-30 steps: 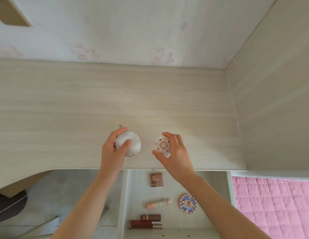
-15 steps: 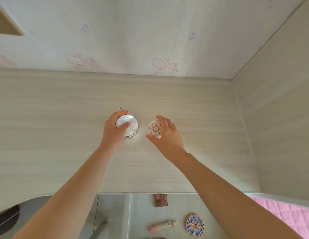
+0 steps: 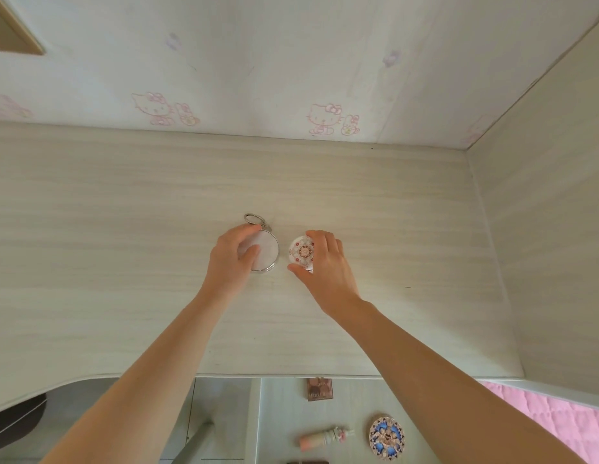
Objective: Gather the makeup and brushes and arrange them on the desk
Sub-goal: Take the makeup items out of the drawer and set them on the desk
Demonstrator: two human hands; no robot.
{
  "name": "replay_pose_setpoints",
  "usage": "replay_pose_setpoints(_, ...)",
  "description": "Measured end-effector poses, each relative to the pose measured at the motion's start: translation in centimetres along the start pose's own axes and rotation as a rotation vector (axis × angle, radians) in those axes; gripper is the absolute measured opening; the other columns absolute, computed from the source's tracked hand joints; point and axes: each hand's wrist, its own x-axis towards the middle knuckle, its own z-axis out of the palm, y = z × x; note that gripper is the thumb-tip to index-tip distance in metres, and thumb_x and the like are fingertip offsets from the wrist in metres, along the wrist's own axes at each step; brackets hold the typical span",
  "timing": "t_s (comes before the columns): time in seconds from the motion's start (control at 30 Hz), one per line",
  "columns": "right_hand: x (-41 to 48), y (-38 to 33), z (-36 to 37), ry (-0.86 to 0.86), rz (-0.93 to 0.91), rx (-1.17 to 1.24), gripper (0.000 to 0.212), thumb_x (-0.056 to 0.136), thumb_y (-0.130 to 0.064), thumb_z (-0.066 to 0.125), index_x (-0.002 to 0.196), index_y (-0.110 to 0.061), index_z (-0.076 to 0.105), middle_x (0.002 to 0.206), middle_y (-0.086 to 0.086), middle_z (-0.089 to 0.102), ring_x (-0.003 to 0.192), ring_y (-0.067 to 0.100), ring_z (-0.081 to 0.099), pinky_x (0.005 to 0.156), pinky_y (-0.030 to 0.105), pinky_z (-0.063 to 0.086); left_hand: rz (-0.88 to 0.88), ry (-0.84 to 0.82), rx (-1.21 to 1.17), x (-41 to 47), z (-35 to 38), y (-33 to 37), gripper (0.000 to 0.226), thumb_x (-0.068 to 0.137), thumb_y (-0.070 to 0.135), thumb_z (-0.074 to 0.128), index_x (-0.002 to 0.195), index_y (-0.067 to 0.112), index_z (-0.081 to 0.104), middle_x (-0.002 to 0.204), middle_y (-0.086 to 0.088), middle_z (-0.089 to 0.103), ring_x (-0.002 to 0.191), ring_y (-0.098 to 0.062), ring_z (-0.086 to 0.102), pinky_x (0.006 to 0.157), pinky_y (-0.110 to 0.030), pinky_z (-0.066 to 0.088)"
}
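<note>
On the pale wooden desk (image 3: 124, 262) my left hand (image 3: 233, 259) grips a round silver compact (image 3: 266, 251) that lies flat, with a metal key ring (image 3: 253, 218) at its far side. Beside it, my right hand (image 3: 325, 266) holds a smaller round white compact (image 3: 301, 251) with a red floral lid against the desk top. The two compacts sit a small gap apart near the desk's middle. In the open drawer (image 3: 281, 413) below lie a small brown palette (image 3: 320, 389), a pink tube (image 3: 325, 437) and a round blue patterned compact (image 3: 386, 437).
A wall with pink cartoon drawings (image 3: 325, 118) backs the desk and a side panel (image 3: 542, 229) closes its right end. A pink quilt (image 3: 559, 416) lies at lower right. A dark item (image 3: 308, 461) shows at the drawer's front edge.
Both hands carried the two compacts from the desk's front edge further back toward its middle and set them down. The view tilted up, showing less of the drawer.
</note>
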Motion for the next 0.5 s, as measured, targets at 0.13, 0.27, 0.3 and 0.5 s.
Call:
replay_pose_setpoints(0.13, 0.4, 0.2, 0.2, -0.001, -0.002, -0.05, 0.068, 0.083, -0.04, 0.068, 0.137, -0.01, 0.04, 0.132, 0.004, 0.044, 0.119, 0.024, 0.04, 0.096, 0.038, 0.043, 0.068, -0.019, 0.047, -1.5, 0.8, -0.3, 0.048, 0.084, 0.021, 0.071, 0.129, 0.023, 0.056, 0.139, 0.012, 0.039, 0.132, -0.006, 0.03, 0.106, -0.02, 0.025)
replay_pose_setpoints(0.27, 0.7, 0.3, 0.1, -0.024, -0.009, -0.044, 0.072, 0.086, -0.039, 0.065, 0.144, -0.014, 0.032, 0.135, 0.005, 0.044, 0.123, 0.024, 0.037, 0.101, 0.035, 0.038, 0.147, -0.015, 0.12, -1.8, 1.2, -1.2, 0.063, 0.078, 0.019, 0.077, 0.135, 0.021, 0.051, 0.149, 0.002, 0.033, 0.137, -0.013, 0.03, 0.107, -0.02, 0.023)
replay_pose_setpoints(0.3, 0.7, 0.3, 0.1, -0.023, -0.012, -0.043, 0.072, 0.086, -0.039, 0.065, 0.144, -0.014, 0.032, 0.136, 0.005, 0.044, 0.124, 0.024, 0.037, 0.101, 0.035, 0.037, 0.143, -0.005, 0.116, -1.7, 1.2, -1.2, 0.063, 0.078, 0.018, 0.077, 0.135, 0.021, 0.051, 0.15, 0.0, 0.033, 0.138, -0.015, 0.03, 0.108, -0.021, 0.024)
replay_pose_setpoints(0.5, 0.8, 0.5, 0.1, -0.012, -0.025, -0.058, 0.074, 0.085, -0.041, 0.065, 0.144, -0.013, 0.031, 0.137, 0.005, 0.045, 0.124, 0.023, 0.038, 0.101, 0.034, 0.038, 0.157, 0.027, 0.114, -1.0, 1.4, -1.2, 0.063, 0.077, 0.018, 0.079, 0.134, 0.02, 0.052, 0.152, 0.001, 0.03, 0.138, -0.014, 0.033, 0.11, -0.026, 0.031)
